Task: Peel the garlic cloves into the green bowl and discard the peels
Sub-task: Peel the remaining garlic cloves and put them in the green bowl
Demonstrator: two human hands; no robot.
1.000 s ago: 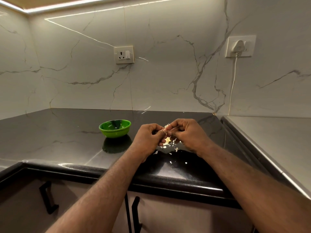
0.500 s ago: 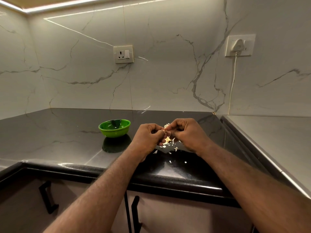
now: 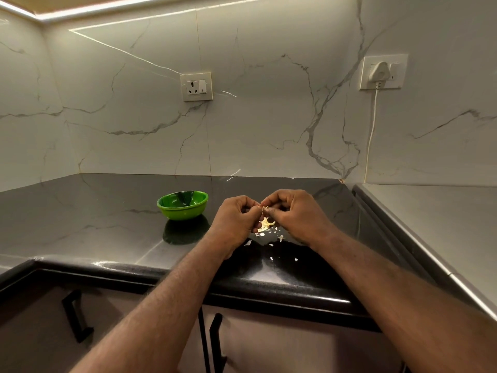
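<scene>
My left hand (image 3: 236, 219) and my right hand (image 3: 295, 214) meet fingertip to fingertip above the dark counter (image 3: 107, 227). Between them they pinch a small garlic clove (image 3: 263, 209), mostly hidden by the curled fingers. Below the hands lies a small heap of pale garlic peels (image 3: 266, 227), with loose flakes scattered toward the counter's front edge. The green bowl (image 3: 183, 204) stands on the counter to the left of my left hand; what it holds cannot be made out.
A marble backsplash rises behind the counter, with a wall socket (image 3: 196, 86) at centre and a plugged-in white cord (image 3: 372, 130) at right. A raised steel surface (image 3: 430, 211) borders the counter on the right. Cabinet handles (image 3: 215, 343) sit below the front edge.
Both hands stay together over the peel heap; the fingers shift slightly on the clove. The bowl has not moved.
</scene>
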